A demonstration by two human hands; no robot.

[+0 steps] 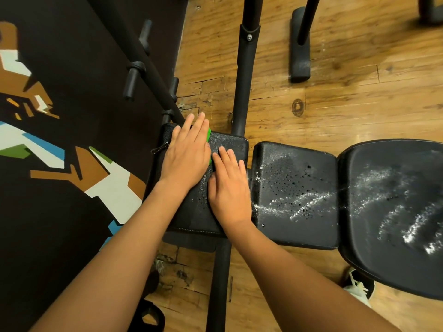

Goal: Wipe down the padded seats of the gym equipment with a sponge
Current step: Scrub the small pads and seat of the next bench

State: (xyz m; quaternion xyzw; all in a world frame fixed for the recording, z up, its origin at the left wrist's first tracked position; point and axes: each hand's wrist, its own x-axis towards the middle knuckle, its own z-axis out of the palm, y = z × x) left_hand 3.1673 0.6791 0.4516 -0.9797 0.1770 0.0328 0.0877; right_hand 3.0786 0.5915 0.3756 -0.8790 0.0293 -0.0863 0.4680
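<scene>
So, sponge: the bright green sponge [209,135] lies on the leftmost pad, almost wholly covered by the left hand; only a thin green edge shows along the hand's right side.
Left hand: the left hand [185,154] lies flat on top of the sponge, palm down, fingers straight and close together, pressing rather than gripping.
Right hand: the right hand [229,188] rests flat on the same pad just beside the left hand, fingers extended and holding nothing; its fingertips reach the sponge's visible edge.
Leftmost pad: a small black textured vinyl pad [191,212] with pale stitching on its near edge and droplets on the surface between the hands.
Middle pad: a black rectangular padded seat [294,173], just beside the first, with droplets and white foamy streaks [299,204] across it.
Right pad: a larger rounded black padded seat [395,212], also streaked with white foam.
Frame: a black metal tube [244,80] runs away from the pads across the floor.
Floor: worn brown wooden planks [335,92]; a dark mat with brown, white, blue and green shapes [60,116] lies at the left.
Shoe: a white laced shoe [357,286] shows below the rounded seat.
</scene>
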